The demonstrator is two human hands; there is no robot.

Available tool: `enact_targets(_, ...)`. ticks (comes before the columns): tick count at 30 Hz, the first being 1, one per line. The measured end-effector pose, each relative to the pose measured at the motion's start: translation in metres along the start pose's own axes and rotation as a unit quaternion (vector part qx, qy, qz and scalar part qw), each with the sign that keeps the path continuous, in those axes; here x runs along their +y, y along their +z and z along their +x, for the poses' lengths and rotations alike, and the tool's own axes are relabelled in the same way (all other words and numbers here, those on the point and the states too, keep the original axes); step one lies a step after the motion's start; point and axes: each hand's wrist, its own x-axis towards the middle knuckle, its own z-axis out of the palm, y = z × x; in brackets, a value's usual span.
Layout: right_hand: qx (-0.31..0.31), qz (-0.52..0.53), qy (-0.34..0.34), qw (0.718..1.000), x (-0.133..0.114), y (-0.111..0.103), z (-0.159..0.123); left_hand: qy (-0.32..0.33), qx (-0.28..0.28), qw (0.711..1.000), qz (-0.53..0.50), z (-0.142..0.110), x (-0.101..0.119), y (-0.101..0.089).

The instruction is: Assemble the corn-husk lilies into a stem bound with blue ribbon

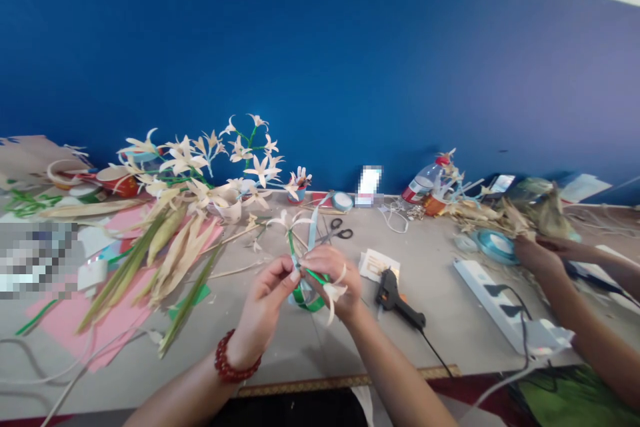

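Observation:
My left hand [267, 303] pinches the green-wrapped stem of an artificial flower between thumb and finger. A white flower [290, 221] opens at the top of this stem. My right hand [333, 277] meets the left at the stem, its fingers closed around it. Below the right fingers hangs a second white flower [334, 293]. A pale blue ribbon [313, 227] rises behind the right hand, and a green strip [316, 307] curls under both hands. Exactly how the fingers grip the ribbon is hidden.
A black glue gun [400, 300] lies right of my hands, with scissors [342, 229] behind them. Corn husks [183, 260] and several finished flowers [185, 157] spread leftward. At right are a power strip [493, 307] and a co-worker's hands [537, 257] near a blue ribbon roll [495, 247].

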Motion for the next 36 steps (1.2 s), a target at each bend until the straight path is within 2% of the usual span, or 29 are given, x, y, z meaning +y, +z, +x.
enact_targets(5,-0.012,-0.012,0.141,0.990,0.001,-0.004,-0.006,-0.016,0.026,0.999,-0.015,0.001,0.005,0.002)
enact_targets(8,-0.012,0.014,0.182,0.983,0.003,-0.006,-0.008,-0.018,0.029,0.999,-0.016,0.002,0.007,0.003)
enact_targets(13,0.005,0.042,0.198,0.979,0.000,-0.007,-0.005,-0.016,0.011,1.000,-0.002,0.002,0.005,0.003)
enact_targets(20,-0.006,0.098,0.208,0.973,-0.007,-0.010,0.004,-0.015,0.004,1.000,-0.007,0.000,0.006,0.004)
enact_targets(26,-0.006,0.162,0.243,0.956,-0.014,-0.008,0.010,-0.016,-0.005,1.000,-0.008,-0.002,0.007,0.004)
enact_targets(36,-0.005,0.185,0.273,0.944,-0.017,-0.005,0.016,-0.014,-0.015,1.000,-0.022,-0.003,0.006,0.003)
